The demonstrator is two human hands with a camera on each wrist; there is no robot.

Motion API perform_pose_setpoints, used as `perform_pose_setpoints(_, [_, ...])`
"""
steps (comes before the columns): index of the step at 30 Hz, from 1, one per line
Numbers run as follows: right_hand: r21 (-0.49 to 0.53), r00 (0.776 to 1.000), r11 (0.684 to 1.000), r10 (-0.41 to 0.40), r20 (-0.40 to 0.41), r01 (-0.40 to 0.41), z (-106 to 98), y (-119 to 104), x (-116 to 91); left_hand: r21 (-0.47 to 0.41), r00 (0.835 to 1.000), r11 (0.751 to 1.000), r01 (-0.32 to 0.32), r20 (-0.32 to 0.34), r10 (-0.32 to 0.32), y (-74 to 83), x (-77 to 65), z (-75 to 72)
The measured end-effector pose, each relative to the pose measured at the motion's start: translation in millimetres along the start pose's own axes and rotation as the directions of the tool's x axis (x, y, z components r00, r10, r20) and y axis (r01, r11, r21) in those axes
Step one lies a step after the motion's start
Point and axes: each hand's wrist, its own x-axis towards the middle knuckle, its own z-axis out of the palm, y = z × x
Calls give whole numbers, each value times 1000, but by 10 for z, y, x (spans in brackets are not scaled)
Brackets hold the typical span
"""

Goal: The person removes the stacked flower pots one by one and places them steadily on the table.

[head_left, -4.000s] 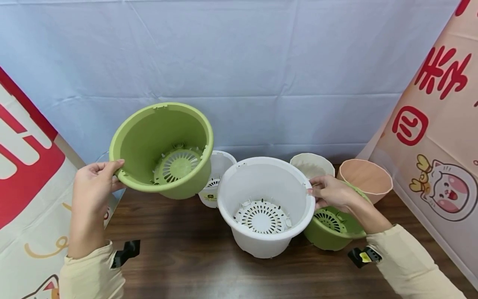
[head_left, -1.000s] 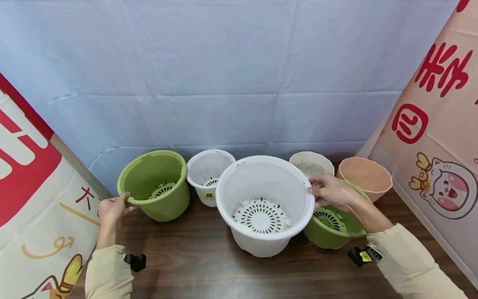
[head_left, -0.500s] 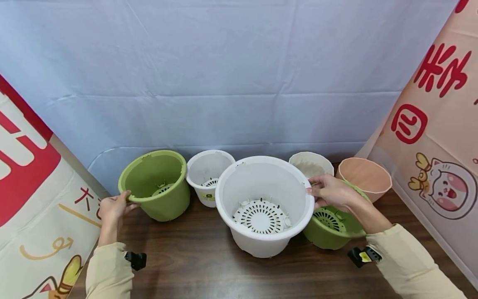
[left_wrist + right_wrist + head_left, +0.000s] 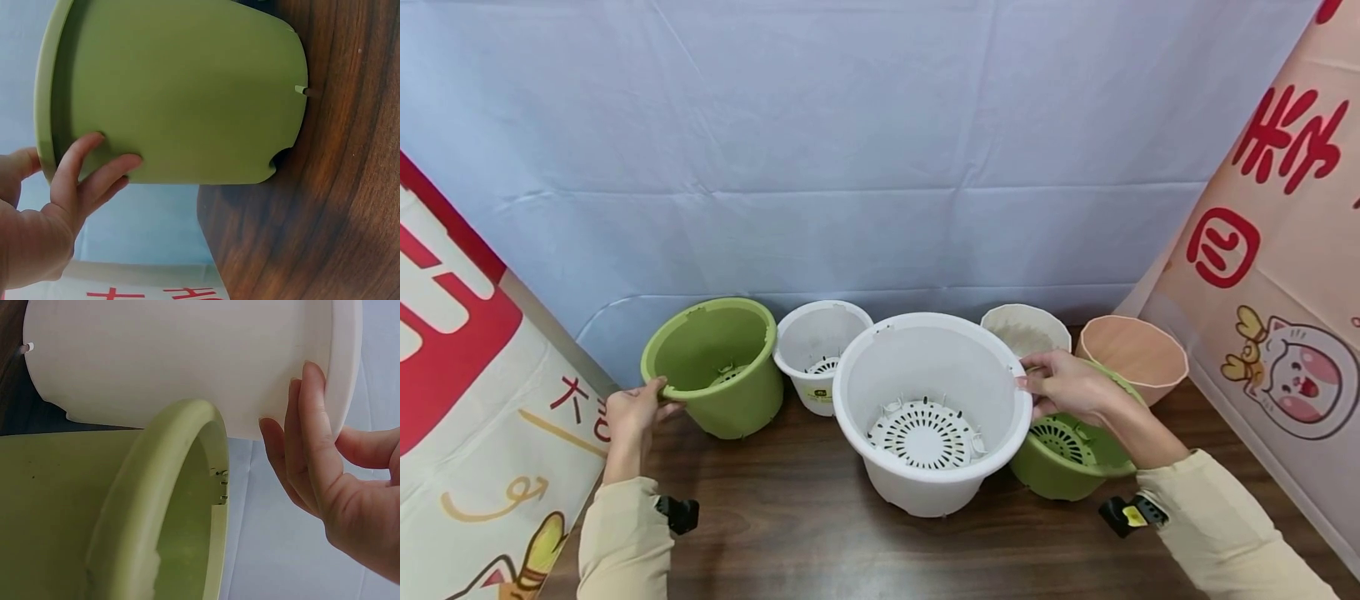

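Note:
My left hand (image 4: 634, 414) pinches the left rim of a green flower pot (image 4: 737, 408), thumb over the edge and fingers against its outer wall. In the left wrist view, that green pot (image 4: 187, 94) stands with its base at the wooden table. With my right hand (image 4: 1067, 385) I pinch the right rim of a large white flower pot (image 4: 917, 492), which has a slotted bottom. Its outer wall (image 4: 156, 362) fills the top of the right wrist view. A second green pot (image 4: 1060, 483) stands just under my right hand, partly hidden by it.
Between the left green pot and the large white one is a smaller white pot (image 4: 808, 387) with a label. A cream pot (image 4: 1026, 321) and a peach pot (image 4: 1138, 354) stand at the back right. Cloth hangs behind the wooden table (image 4: 790, 533), with printed banners at both sides.
Over the last seconds my left hand has lowered the green pot from the air to the table, left of the small white pot. Lately it shifted slightly right. My right hand stays put.

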Motion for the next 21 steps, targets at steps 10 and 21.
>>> perform_pose_setpoints(10, [6,1000,1000,1,-2,-1,6,9,-3,-44,1000,999,12,15,-11,42,14,25])
perform_pose_setpoints(21, [5,1000,1000,-3,3,3,-1,10,-6,-121,999,993,10,33,-6,63,-33,46])
